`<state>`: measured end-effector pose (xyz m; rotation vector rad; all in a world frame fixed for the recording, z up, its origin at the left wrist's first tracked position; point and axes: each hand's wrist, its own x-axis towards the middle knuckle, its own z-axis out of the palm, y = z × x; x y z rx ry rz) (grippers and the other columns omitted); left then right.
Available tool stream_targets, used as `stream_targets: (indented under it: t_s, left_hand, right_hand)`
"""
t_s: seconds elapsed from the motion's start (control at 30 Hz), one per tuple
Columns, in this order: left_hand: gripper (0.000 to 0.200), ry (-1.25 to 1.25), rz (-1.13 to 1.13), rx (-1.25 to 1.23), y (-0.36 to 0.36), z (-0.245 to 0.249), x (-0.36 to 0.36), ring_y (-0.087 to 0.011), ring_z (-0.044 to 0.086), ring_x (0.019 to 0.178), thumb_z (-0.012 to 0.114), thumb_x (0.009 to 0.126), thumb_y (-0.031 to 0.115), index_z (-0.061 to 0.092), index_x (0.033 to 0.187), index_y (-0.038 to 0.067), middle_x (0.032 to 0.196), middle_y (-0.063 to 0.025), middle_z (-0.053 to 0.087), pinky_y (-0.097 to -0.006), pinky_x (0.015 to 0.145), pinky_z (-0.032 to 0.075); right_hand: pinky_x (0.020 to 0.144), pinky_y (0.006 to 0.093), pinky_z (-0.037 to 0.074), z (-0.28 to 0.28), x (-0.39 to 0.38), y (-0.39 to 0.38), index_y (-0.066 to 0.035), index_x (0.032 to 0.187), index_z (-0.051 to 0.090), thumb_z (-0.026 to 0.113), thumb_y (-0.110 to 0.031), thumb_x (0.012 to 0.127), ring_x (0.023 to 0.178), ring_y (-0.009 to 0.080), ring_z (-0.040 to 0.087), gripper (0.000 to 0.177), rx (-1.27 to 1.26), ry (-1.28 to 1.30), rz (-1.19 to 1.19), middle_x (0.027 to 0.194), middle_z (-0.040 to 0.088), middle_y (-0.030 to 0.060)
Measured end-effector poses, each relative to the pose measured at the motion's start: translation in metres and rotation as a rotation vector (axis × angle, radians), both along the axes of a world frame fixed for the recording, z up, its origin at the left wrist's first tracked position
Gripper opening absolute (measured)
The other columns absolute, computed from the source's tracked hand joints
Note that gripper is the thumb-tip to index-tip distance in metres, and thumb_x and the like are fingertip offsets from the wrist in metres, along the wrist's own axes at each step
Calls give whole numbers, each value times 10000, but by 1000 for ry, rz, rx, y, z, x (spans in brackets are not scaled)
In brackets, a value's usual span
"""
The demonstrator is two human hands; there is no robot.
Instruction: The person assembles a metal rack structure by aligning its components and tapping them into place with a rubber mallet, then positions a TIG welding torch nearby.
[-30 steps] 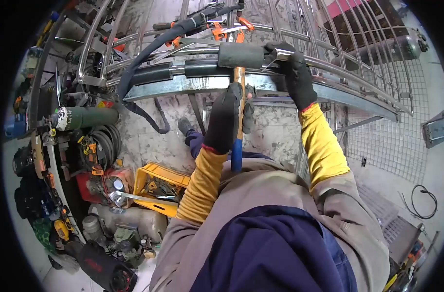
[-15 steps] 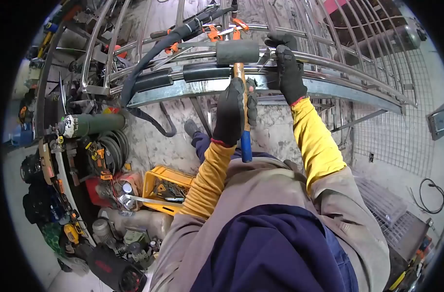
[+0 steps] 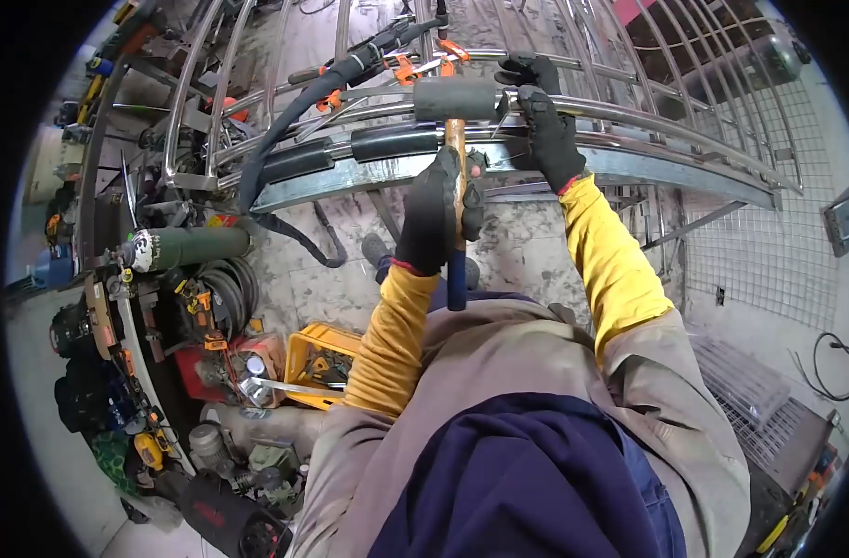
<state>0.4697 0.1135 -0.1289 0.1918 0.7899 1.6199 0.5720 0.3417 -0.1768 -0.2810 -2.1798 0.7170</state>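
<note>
My left hand (image 3: pixel 434 209), in a dark glove, is wrapped round the wooden handle of a mallet (image 3: pixel 454 99). The mallet's dark cylindrical head lies over the metal tubes, and the blue end of its handle points toward my body. My right hand (image 3: pixel 550 135), also gloved, has its fingers closed round a shiny metal tube (image 3: pixel 643 114) just right of the mallet head. Under the tubes runs a flat steel beam (image 3: pixel 620 166). Black sleeves (image 3: pixel 394 142) cover part of a tube left of the mallet. Orange-handled clamps (image 3: pixel 404 70) sit behind it.
A thick black cable (image 3: pixel 280 126) crosses the frame at the left. Below left are a green cylinder (image 3: pixel 196 245), a yellow crate (image 3: pixel 303 358) holding tools, and a compressor (image 3: pixel 266 428). Wire mesh (image 3: pixel 750 270) stands at the right.
The view has shifted slightly. My left hand and the lower end of the mallet handle have moved a little to the left. Both hands keep their holds.
</note>
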Motion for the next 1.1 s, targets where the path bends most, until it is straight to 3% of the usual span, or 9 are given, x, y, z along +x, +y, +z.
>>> stream_targets:
  t_s: [0.07,0.17,0.27,0.33,0.37,0.6,0.83,1.0,1.1]
  left_hand:
    - [512,-57,77,-47,5,-6,8,-108,465,482,467,1106,550,586,1143,54,695,7,532,-252,428,350]
    - [513,-78,-21,-63,-3,6,-9,-100,458,489,477,1103,551,589,1155,54,708,11,535,-252,435,347]
    - [511,-21,99,-141,-15,29,-3,-88,453,498,512,1091,547,596,1103,43,682,16,513,-230,432,348]
    - [523,57,174,-129,-34,36,-3,-70,461,506,524,1078,574,603,1118,59,690,22,522,-228,431,360]
    - [521,40,179,-121,-47,32,-7,-74,456,496,531,1074,576,605,1124,62,688,24,525,-233,427,358]
    - [498,181,268,-363,-130,32,-8,-122,457,473,548,1061,585,607,1129,96,681,19,520,-290,445,366]
    - [441,191,301,-346,-165,30,3,-106,480,481,550,1074,542,595,1105,104,695,20,546,-269,442,392]
    - [440,160,274,-331,-166,34,10,-99,489,484,556,1072,543,599,1098,105,683,31,538,-259,446,403]
    - [438,195,247,-344,-160,41,18,-92,489,485,564,1071,536,604,1082,100,682,34,537,-257,444,406]
  right_hand:
    - [959,379,557,13,1,-4,-136,1414,629,566,107,878,1267,304,664,592,183,-59,-63,1407,652,123]
    - [1005,376,549,31,-4,-12,-122,1438,611,605,102,868,1257,318,669,612,-386,56,90,1413,651,123]
    - [978,349,553,18,21,15,-77,1398,651,805,-153,866,1178,267,703,559,125,-228,132,1304,721,105]
    - [939,311,557,38,19,14,-54,1319,702,702,-224,1000,1011,153,715,362,-1068,-296,210,1137,773,47]
    - [898,317,558,58,25,15,-35,1217,759,731,-386,986,961,177,716,422,-587,-602,220,1108,774,76]
    - [965,340,532,96,17,-5,-108,1288,766,765,-610,884,1045,189,683,645,-689,-590,175,1176,775,102]
    - [676,279,515,81,7,-5,-123,1153,805,771,-507,904,797,98,656,459,-720,-714,188,938,780,30]
    - [934,264,559,53,-6,9,-60,1192,780,788,-221,953,1023,114,691,288,-1008,-492,451,1119,788,44]
    - [802,417,558,51,-8,15,-222,1252,767,676,-589,951,838,277,708,484,-436,-693,289,1014,781,106]
